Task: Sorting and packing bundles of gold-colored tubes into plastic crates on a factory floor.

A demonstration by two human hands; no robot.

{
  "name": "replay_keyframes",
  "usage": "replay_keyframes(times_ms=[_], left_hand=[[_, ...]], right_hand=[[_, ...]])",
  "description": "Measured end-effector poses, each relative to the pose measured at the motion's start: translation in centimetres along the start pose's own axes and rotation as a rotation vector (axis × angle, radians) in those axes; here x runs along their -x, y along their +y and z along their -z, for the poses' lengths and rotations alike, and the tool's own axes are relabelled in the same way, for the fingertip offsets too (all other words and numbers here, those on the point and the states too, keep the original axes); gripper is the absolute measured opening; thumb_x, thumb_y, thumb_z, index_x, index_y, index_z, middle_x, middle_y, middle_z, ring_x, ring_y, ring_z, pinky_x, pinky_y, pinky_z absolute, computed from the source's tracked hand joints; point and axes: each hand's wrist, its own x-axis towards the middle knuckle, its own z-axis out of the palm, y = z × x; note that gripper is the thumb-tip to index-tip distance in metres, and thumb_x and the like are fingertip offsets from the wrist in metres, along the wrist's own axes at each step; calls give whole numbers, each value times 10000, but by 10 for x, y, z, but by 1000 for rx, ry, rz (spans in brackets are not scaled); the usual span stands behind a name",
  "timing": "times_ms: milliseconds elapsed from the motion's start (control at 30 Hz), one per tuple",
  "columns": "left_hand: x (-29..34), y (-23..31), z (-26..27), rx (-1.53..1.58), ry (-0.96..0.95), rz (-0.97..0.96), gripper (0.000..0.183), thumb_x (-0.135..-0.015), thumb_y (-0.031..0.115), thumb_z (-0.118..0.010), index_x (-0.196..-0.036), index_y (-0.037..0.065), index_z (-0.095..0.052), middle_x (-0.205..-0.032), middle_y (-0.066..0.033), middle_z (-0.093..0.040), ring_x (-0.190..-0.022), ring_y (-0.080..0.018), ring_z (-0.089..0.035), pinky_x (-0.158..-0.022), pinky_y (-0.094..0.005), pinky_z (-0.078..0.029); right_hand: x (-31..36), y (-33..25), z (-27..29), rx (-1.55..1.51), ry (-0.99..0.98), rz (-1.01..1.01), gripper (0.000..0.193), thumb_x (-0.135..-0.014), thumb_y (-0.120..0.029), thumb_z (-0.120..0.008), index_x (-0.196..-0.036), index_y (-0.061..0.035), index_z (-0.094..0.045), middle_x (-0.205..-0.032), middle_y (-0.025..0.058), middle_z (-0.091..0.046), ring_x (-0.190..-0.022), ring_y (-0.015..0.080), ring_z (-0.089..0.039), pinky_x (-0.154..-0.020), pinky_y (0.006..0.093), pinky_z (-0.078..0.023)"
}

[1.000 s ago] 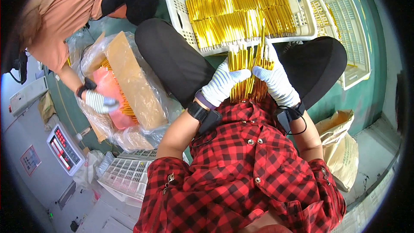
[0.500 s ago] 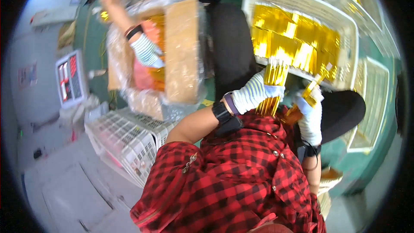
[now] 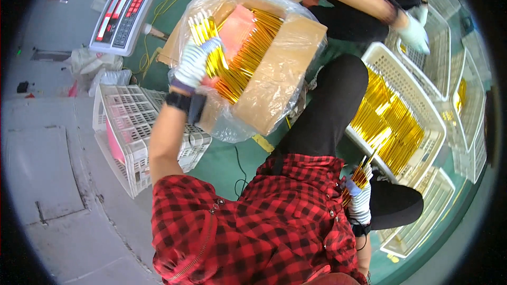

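Observation:
My left hand (image 3: 193, 63), in a striped glove, is closed around a bundle of thin, shiny gold sticks (image 3: 214, 58) over the left side of a cardboard box (image 3: 280, 68). More gold sticks (image 3: 256, 42) lie in the box beside a pink sheet (image 3: 236, 27). By my right thigh, my gloved right hand (image 3: 359, 200) grips a smaller bunch of gold sticks (image 3: 360, 178). Just beyond it stands a white plastic crate (image 3: 438, 124) with rows of gold sticks (image 3: 388, 121). What the sticks are exactly I cannot make out.
Clear plastic (image 3: 232, 129) lines the box. A scale (image 3: 120, 20) stands at the far left, and a white crate (image 3: 150, 132) nearer on the left. At the far right, a co-worker's gloved hands (image 3: 413, 32) are over another crate (image 3: 441, 66). An extra crate (image 3: 422, 214) lies right of my leg.
My left hand has gone from my lap to the box on the left with a bundle of gold sticks. The co-worker's hand has left the box for the right-hand crates. The view has shifted left.

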Motion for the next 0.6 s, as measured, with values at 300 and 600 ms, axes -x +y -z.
replay_keyframes(times_ms=[300,600], left_hand=[[-133,-73,140,-1013,279,175,638,-722,182,-792,-1264,1,-509,-1177,-198,-625,-1082,-308,-608,-926,-367,-473],[-153,-98,81,-1175,-142,130,561,-704,183,-765,-1187,1,-546,-1084,-227,-649,-1014,-361,-623,-882,-389,-491]], right_hand=[[-8,1,-15,141,9,59,484,-766,-3,-708,-1158,-84,-436,-946,15,-510,-742,99,-542,-664,261,-510],[-29,31,12,297,68,-29,632,-750,22,-681,-1299,28,-368,-1198,72,-487,-956,114,-526,-822,252,-483]])
